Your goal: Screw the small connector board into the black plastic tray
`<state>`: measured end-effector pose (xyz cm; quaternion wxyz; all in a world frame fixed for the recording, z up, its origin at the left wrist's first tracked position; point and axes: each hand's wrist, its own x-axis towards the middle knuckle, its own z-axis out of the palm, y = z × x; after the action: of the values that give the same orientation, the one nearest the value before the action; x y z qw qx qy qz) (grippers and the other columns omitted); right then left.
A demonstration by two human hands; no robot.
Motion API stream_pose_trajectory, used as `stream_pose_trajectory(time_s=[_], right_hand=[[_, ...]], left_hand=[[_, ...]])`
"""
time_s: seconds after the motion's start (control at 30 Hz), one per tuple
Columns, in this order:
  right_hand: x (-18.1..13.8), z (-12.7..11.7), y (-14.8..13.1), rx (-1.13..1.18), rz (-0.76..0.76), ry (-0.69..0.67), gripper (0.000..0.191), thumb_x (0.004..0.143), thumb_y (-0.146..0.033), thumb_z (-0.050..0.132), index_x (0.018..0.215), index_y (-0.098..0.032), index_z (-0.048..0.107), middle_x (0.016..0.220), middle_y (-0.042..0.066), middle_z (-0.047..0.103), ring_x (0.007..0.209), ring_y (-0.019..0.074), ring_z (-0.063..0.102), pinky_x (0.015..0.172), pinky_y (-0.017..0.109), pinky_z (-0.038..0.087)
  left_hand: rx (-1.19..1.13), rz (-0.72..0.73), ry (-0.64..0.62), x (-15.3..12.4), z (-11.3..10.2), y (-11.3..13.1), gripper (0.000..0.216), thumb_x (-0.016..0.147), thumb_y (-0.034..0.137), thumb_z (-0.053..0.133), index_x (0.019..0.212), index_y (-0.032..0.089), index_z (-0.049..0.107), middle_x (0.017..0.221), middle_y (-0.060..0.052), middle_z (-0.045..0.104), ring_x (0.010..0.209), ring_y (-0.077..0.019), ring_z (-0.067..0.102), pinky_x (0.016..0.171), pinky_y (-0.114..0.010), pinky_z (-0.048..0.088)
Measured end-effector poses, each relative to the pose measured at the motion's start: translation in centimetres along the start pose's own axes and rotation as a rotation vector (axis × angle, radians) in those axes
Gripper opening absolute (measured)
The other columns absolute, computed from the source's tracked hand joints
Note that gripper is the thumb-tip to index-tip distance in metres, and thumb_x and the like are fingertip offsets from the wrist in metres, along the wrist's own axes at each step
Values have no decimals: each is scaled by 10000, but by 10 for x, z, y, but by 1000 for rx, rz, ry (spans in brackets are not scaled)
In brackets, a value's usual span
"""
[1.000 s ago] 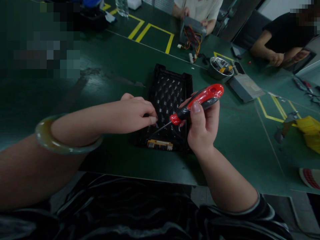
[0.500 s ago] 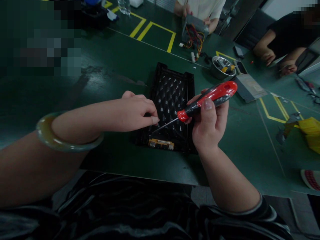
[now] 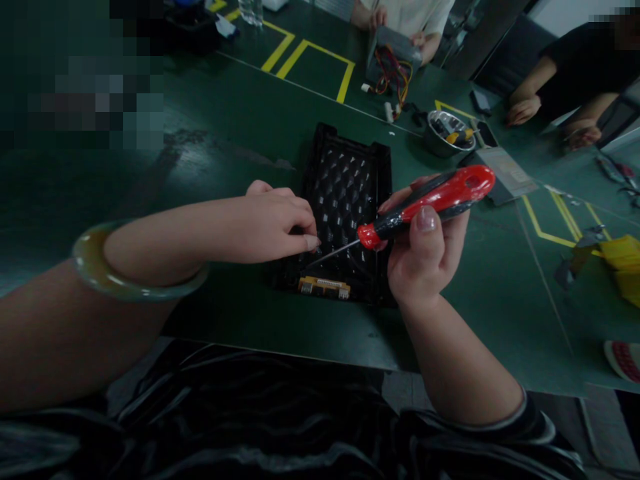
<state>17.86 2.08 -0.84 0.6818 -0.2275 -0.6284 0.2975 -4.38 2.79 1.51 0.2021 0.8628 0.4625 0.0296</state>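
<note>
My right hand (image 3: 430,247) grips a screwdriver (image 3: 435,200) with a red and black handle. Its thin shaft slants down to the left, the tip low over the near left part of a black plastic panel (image 3: 345,180). That panel lies on the table with a raised diamond pattern inside. At its near edge sits a small orange circuit board (image 3: 325,288) with ports. My left hand (image 3: 280,223), with a bangle on the wrist, is bent over the panel's left side. Its thumb and fingertips are pinched together close to the shaft; whatever they hold is too small to name.
A metal bowl (image 3: 450,133) of tools stands beyond the panel, beside a flat grey metal box (image 3: 505,175). Across the table one person holds a power supply (image 3: 393,57) with loose cables. Another person's hands (image 3: 525,110) rest at the right. Yellow plastic (image 3: 620,260) lies far right.
The screwdriver handle and my right hand have shifted a little to the right, and the handle leans lower. My left hand stays nearly where it was.
</note>
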Motion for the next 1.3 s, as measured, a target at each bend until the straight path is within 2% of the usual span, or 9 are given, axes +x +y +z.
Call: stream_pose_trajectory(time_s=[0.1, 0.17, 0.43, 0.57, 0.67, 0.87, 1.13, 1.3], right_hand=[[0, 0, 0, 17, 22, -47, 199, 1007, -451, 635, 1171, -339, 647, 946, 2, 630, 635, 93, 564, 434, 208, 415], [-1, -1, 0, 15, 24, -47, 208, 1007, -473, 626, 1168, -343, 638, 931, -1, 631, 606, 87, 544, 410, 197, 376], [-1, -3, -1, -11, 35, -52, 282, 955, -530, 625, 1149, -328, 593, 926, 23, 604, 642, 124, 553, 437, 237, 430], [-1, -4, 1, -71, -21, -38, 312, 940, -585, 600, 1113, -327, 567, 1033, 31, 576, 744, 148, 602, 530, 284, 513], [-1, -5, 3, -69, -23, -63, 288, 949, -551, 603, 1127, -326, 576, 1057, 32, 568, 753, 152, 611, 591, 323, 555], [2, -5, 4, 59, -132, -76, 252, 937, -411, 647, 1163, -302, 663, 1082, 31, 573, 749, 124, 619, 584, 294, 584], [1, -2, -1, -36, -74, -57, 272, 968, -543, 604, 1158, -349, 622, 1070, 22, 578, 741, 140, 620, 578, 308, 545], [1, -3, -2, -46, -88, -85, 243, 961, -490, 625, 1151, -339, 617, 1095, 28, 570, 769, 144, 621, 601, 319, 557]], left_hand=[[1, 2, -3, 0, -1, 1, 363, 960, 496, 506, 964, 252, 774, 1121, -34, 777, 1131, -288, 634, 1038, -457, 317], [2, 5, -4, 0, -1, 1, 357, 962, 491, 510, 964, 250, 774, 1124, -35, 779, 1135, -287, 635, 1036, -457, 322], [1, 16, -1, -1, -2, 3, 359, 965, 490, 511, 954, 256, 783, 1123, -38, 784, 1119, -288, 637, 1033, -465, 325], [2, 16, -3, 0, -4, 4, 365, 966, 489, 510, 965, 249, 785, 1126, -45, 784, 1125, -291, 635, 1042, -471, 327], [11, 23, -14, 0, -3, 3, 375, 968, 497, 510, 952, 253, 794, 1138, -44, 779, 1129, -290, 630, 1047, -470, 324], [27, 82, -28, -3, -1, -3, 361, 944, 505, 550, 892, 287, 832, 1169, -32, 770, 1166, -287, 599, 1056, -445, 310], [50, 137, -45, -6, 5, -9, 261, 905, 452, 627, 826, 345, 852, 1189, -16, 753, 1149, -289, 573, 1049, -456, 289], [48, 149, -58, -7, 6, -8, 224, 903, 443, 667, 828, 340, 852, 1195, -25, 744, 1145, -292, 556, 1053, -465, 286]])
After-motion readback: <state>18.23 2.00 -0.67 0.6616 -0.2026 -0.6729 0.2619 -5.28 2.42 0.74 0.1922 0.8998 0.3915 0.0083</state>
